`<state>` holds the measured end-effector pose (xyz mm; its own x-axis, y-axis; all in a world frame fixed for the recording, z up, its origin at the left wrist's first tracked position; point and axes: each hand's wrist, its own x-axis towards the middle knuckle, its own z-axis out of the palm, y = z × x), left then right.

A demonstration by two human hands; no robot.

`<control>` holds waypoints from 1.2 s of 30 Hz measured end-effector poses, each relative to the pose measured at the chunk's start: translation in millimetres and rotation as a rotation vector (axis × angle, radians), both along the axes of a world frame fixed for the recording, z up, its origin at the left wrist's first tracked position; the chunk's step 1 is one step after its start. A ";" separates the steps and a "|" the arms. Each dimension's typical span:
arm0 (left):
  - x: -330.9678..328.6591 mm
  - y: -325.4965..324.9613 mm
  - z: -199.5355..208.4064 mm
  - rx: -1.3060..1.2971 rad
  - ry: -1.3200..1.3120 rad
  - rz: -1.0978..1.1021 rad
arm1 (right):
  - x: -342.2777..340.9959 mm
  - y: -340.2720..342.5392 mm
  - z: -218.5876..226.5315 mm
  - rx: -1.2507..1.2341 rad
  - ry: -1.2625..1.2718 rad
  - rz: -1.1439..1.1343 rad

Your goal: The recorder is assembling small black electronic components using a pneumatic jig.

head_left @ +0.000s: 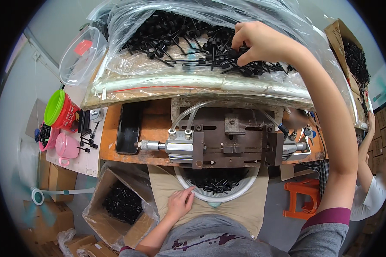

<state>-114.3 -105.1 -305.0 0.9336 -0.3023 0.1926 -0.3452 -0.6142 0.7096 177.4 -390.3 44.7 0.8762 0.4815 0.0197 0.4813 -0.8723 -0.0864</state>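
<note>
My right hand (261, 43) reaches into a pile of black plastic parts (171, 32) with thin stems and thicker heads. Its thumb and fingers curl round some parts at the pile's right side; how many is hidden. The pile lies on a raised surface lined with clear plastic sheeting (128, 64). My left hand (180, 203) rests on my lap, fingers loosely extended and holding nothing, with the fingertips at the rim of a white basket (227, 198). Inside the basket lie more thin black parts (214, 180). A brown metal fixture (233, 148) with a cylinder at either end stands between pile and basket.
An open box of black parts (122, 201) stands left of my lap. A black tray (128, 128), pink cup (67, 144) and red-green bucket (60, 109) are at left. An orange stool (302, 199) stands at right, near another person's arm (364, 141).
</note>
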 end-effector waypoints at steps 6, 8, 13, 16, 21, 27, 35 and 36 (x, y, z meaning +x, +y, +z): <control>0.2 -1.3 0.2 -0.003 -0.018 -0.007 | -6.4 2.4 -4.0 -0.054 -0.147 0.041; -0.3 -0.3 -0.6 0.004 -0.023 -0.007 | -3.4 -1.3 -7.6 0.022 -0.095 0.012; -0.8 0.1 -0.5 0.000 -0.013 -0.006 | -1.8 -6.1 -10.4 0.037 -0.119 0.053; -0.5 -0.1 -1.2 -0.007 -0.014 -0.009 | -8.8 -5.6 -17.3 0.060 -0.219 0.147; -0.2 -1.4 -0.2 -0.003 -0.011 -0.010 | -11.6 18.3 -20.3 -0.156 -0.206 0.123; -1.1 0.8 0.9 0.008 -0.010 0.000 | -2.7 25.8 -20.9 -0.135 -0.239 0.105; -0.8 -0.9 0.4 0.009 -0.008 0.003 | 2.9 -4.2 11.0 0.178 -0.259 -0.044; -1.4 -0.2 0.8 0.016 0.003 0.010 | 6.6 -6.6 12.4 0.242 -0.273 -0.080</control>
